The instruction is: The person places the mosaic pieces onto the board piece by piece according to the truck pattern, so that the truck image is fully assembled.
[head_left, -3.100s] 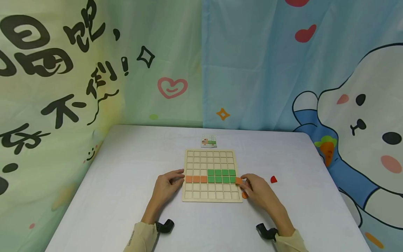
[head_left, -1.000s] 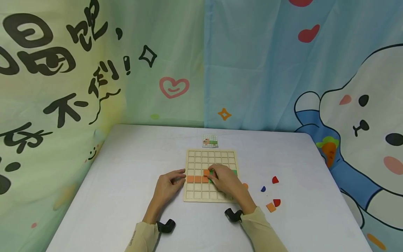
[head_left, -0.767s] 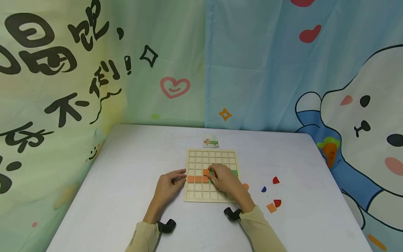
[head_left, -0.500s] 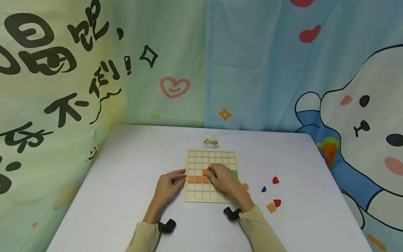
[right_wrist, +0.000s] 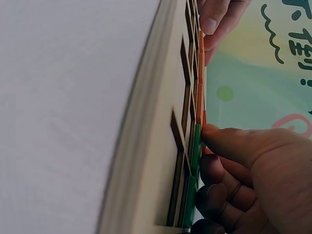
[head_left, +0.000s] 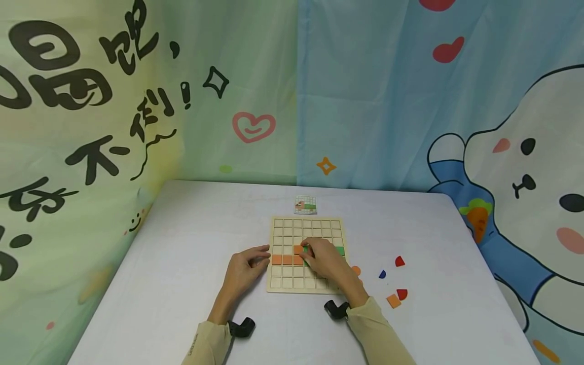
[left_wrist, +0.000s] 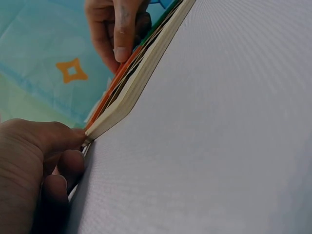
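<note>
Head: curtain [head_left: 191, 137] lettered 不 [head_left: 91, 167]; right fingers [head_left: 311, 242] pinch orange square [head_left: 298, 250], left fingers [head_left: 257, 249] touch board [head_left: 287, 283].

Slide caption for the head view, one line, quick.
Right hand pinches an orange tile at a gridded board; left hand touches its edge.

Right hand [head_left: 326, 259] pinches orange square [head_left: 298, 249] on board [head_left: 292, 281]; left hand [head_left: 245, 267] touches edge.

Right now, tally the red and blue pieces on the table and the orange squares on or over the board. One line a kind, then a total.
Red pieces on the table: 2
Blue piece on the table: 1
Orange squares in the board's row: 3
Orange square pinched by the right hand: 1
Total in view: 7
</note>
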`<state>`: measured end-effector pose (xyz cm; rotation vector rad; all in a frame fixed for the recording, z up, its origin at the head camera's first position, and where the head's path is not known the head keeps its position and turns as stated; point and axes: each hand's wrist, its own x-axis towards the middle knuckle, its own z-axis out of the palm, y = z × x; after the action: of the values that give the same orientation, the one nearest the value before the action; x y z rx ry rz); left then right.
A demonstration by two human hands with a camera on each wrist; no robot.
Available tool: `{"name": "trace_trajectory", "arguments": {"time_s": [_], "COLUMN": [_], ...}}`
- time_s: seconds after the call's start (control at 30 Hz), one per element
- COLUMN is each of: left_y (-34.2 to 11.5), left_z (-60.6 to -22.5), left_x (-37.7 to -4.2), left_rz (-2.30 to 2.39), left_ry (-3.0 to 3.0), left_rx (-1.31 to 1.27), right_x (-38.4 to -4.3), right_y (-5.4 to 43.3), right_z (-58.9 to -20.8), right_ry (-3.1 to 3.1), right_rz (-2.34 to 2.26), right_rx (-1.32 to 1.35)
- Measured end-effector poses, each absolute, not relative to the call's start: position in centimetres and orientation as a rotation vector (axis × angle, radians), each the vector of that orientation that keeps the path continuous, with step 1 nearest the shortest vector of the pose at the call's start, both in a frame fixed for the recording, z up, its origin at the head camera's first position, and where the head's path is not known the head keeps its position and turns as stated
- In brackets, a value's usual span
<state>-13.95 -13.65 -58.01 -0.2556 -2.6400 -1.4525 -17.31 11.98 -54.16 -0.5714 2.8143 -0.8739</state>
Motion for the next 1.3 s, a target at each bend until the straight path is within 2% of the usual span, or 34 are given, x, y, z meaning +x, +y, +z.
{"name": "trace_trajectory", "arguments": {"time_s": [0.63, 1.3], "left_y": [-13.6, -13.7], "left_z": [-58.1, -58.1], "left_x": [-13.9, -14.0], "left_rz": [-1.455, -1.483], "left_ry": [-2.648, -2.639], "left_rx": [-0.242, -0.245], "right_x": [-16.9, -12.8], "right_y": [12.7, 18.9], "right_z": [-54.0, -52.0], "right_ry": [2.776, 2.813], "right_rz": [-0.965, -0.915], "right_rx": [-0.563, -0.481]}}
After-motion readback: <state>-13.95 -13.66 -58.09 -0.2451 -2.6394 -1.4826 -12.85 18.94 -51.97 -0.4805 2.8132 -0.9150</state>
